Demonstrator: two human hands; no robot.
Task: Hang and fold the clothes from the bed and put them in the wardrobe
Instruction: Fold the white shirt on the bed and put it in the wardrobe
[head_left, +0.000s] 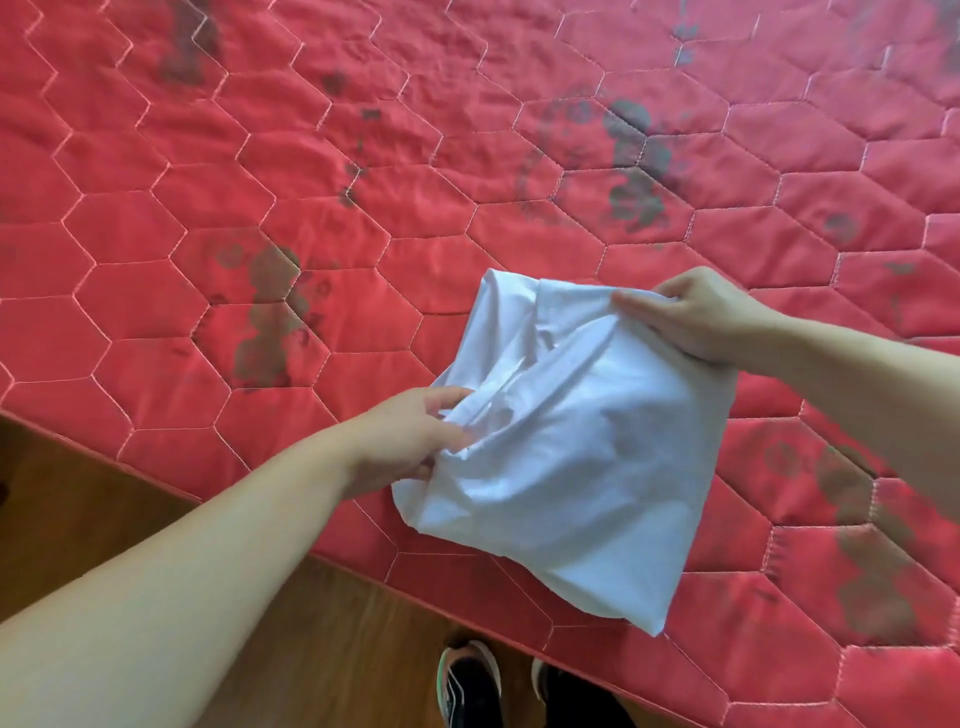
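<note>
A folded white shirt (566, 457) hangs a little above the red quilted bed (291, 171), its collar side at the top and its lower edge drooping toward the bed's near edge. My left hand (410, 441) grips the shirt's left side, fingers curled into the bunched cloth. My right hand (691, 317) pinches the shirt's upper right corner between thumb and fingers. Both forearms reach in from the bottom and the right of the frame.
The bed cover has a hexagon stitch pattern with dark faded prints. Its near edge runs diagonally from left to bottom right. Wooden floor (322, 639) lies below it, with my dark shoes (470, 680) standing close to the bed edge.
</note>
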